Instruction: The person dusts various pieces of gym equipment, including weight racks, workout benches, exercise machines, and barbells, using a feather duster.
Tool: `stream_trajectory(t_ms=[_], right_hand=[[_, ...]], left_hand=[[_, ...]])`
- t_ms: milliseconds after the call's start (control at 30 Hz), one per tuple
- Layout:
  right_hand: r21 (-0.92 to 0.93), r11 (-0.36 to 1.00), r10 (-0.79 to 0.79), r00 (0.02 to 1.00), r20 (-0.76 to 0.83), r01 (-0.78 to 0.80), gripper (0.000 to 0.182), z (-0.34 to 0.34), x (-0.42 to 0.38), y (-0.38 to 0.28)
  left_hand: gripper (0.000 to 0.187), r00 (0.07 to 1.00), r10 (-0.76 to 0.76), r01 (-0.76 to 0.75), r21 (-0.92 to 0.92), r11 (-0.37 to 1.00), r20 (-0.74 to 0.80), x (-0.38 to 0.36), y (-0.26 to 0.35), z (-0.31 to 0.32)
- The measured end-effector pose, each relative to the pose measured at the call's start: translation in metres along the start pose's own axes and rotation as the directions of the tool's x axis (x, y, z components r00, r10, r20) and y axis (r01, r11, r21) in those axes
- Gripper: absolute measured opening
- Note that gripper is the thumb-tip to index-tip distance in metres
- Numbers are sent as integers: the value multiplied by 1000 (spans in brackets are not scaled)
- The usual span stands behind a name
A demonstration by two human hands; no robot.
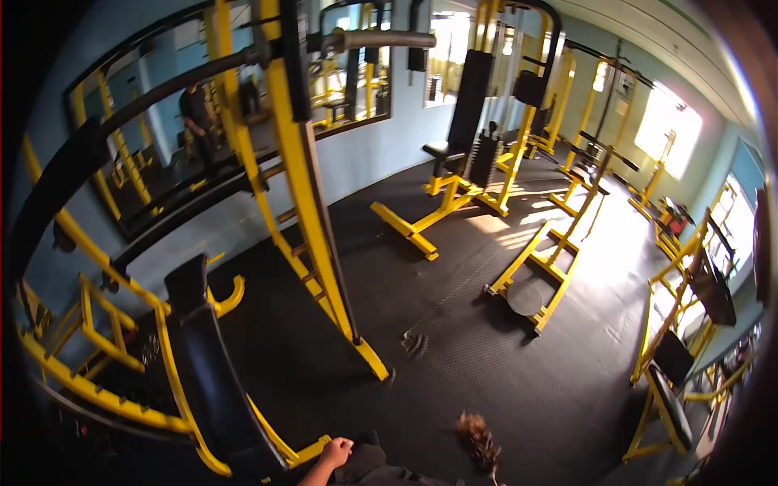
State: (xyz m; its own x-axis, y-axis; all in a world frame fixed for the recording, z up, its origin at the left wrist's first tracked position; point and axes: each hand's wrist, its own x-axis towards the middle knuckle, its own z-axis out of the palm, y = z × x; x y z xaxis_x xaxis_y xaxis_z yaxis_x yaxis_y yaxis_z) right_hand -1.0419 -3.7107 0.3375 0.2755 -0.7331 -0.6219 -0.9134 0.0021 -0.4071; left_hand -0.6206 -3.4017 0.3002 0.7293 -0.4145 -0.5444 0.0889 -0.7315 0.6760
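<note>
Below the rack post [304, 194], the left hand [337, 450] is too small to tell whether it grips anything, its forearm [319, 473] cut off by the lower edge. Down and right of the post, that edge also cuts the brown feathery duster [478, 439], hiding the right hand. Left of it, a mirrored person [195, 121] is dim.

Open floor [454, 364] runs from the lower centre toward mid-frame, leaving passage right of the left hand [338, 451]. The bench [219, 381] obstructs the lower left; the post [301, 211] and bar [389, 39], the upper left; the duster [478, 441], bottom centre; a low frame [559, 271], right of centre.
</note>
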Motion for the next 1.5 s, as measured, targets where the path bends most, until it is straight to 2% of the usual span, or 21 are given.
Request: stream_trajectory(t_ms=[67, 133, 267, 333, 400, 467, 533, 567, 633, 667, 733, 767, 800, 933, 1067, 1133, 1167, 1300, 1367, 1433, 1500], right_hand=[[23, 998, 60, 998, -25, -60, 39, 17, 7, -15], [46, 991, 126, 991, -39, -125, 40, 37, 18, -34], [50, 953, 302, 953, -31, -300, 42, 69, 23, -39], [34, 926, 378, 925, -33, -377, 43, 72, 38, -36], [213, 930, 345, 909, -232, -298, 37, 78, 57, -44], [272, 929, 324, 907, -268, -251, 38, 77, 69, -49], [390, 901, 334, 877, -345, -190, 34, 60, 77, -65], [397, 895, 348, 875, -336, -203, 31, 47, 78, -73], [362, 904, 355, 872, -336, -228, 31, 38, 92, -66], [321, 914, 356, 871, -338, -249, 31, 40, 102, -58], [256, 949, 271, 890, -366, -184, 51, 49, 118, -33], [236, 936, 328, 892, -310, -262, 47, 54, 123, -20], [212, 919, 380, 888, -259, -332, 44, 40, 136, -27], [131, 955, 293, 916, -274, -266, 41, -75, 234, -36], [-3, 982, 182, 949, -258, -189, 38, -198, 326, -69], [-87, 986, 121, 965, -232, -145, 37, -249, 371, -88], [-130, 984, 94, 972, -215, -124, 36, -271, 393, -97], [-258, 965, 16, 988, -150, -55, 34, -329, 469, -155], [-288, 957, 0, 991, -131, -38, 33, -342, 502, -192], [-300, 953, -10, 992, -130, -30, 32, -355, 535, -238], [-305, 952, -17, 990, -139, -26, 32, -368, 567, -290]], left_hand=[[39, 993, 60, -42, 171, 984, -101, 11, -17, 0], [46, 992, 52, -28, 196, 980, -119, 18, -30, -13], [63, 994, 61, -80, 238, 968, 87, 44, -17, -44], [58, 984, -177, 166, 477, 863, -24, 77, 4, -53], [59, 967, -252, 201, 535, 821, 24, 112, 41, -61], [63, 948, -306, 211, 557, 803, 82, 132, 104, -64], [60, 926, -279, 97, 551, 829, 256, 199, 98, -37], [60, 926, -276, 91, 557, 826, 257, 210, 118, -29], [53, 936, -144, 16, 372, 928, 321, 230, 172, -3], [53, 938, -139, 13, 368, 930, 316, 236, 191, 12], [46, 959, -10, -67, 260, 963, 283, 254, 230, 41], [45, 948, 110, -157, 138, 978, 299, 273, 225, 62], [43, 964, 85, -123, 141, 982, 250, 283, 235, 79], [41, 976, -34, -5, 180, 984, 215, 283, 292, 103], [39, 984, -152, 123, 270, 955, 90, 297, 288, 112], [38, 981, -189, 184, 94, 978, 40, 303, 284, 113], [38, 991, -130, 131, 70, 989, -18, 304, 280, 112], [34, 952, -299, 284, -162, 945, -71, 309, 261, 119], [30, 972, -205, 207, 1, 978, -117, 292, 274, 111], [31, 989, -151, 151, 22, 988, 7, 302, 265, 115], [32, 988, -145, 146, -16, 989, 46, 313, 269, 126]])
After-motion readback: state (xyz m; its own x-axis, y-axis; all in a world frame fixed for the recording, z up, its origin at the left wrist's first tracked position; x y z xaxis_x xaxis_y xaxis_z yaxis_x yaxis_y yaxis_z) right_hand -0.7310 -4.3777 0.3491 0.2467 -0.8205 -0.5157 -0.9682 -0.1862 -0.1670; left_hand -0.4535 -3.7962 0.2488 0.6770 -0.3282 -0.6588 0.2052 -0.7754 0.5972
